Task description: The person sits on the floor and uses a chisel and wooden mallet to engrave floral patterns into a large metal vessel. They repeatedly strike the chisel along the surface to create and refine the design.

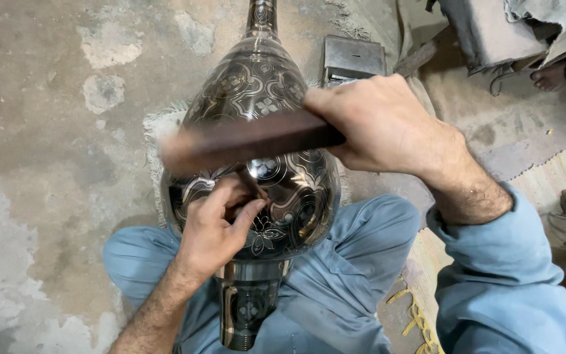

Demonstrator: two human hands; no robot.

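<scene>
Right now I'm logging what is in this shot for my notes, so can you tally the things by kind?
Hands: 2, left hand and right hand
Engraved metal vases: 1, vase
Wooden sticks: 1, stick in the right hand's grip
Small tools pinched in the left hand: 1, tool, mostly hidden
Metal boxes: 1, box
Bare feet of another person: 1, foot
Total: 7

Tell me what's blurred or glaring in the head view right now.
Head view: the wooden stick in the right hand is motion-blurred, most at its free left end; the engraved metal vase is sharp but shows bright glare patches near the left hand; the concrete floor is evenly lit; wide-angle distortion bends the edges.
</scene>
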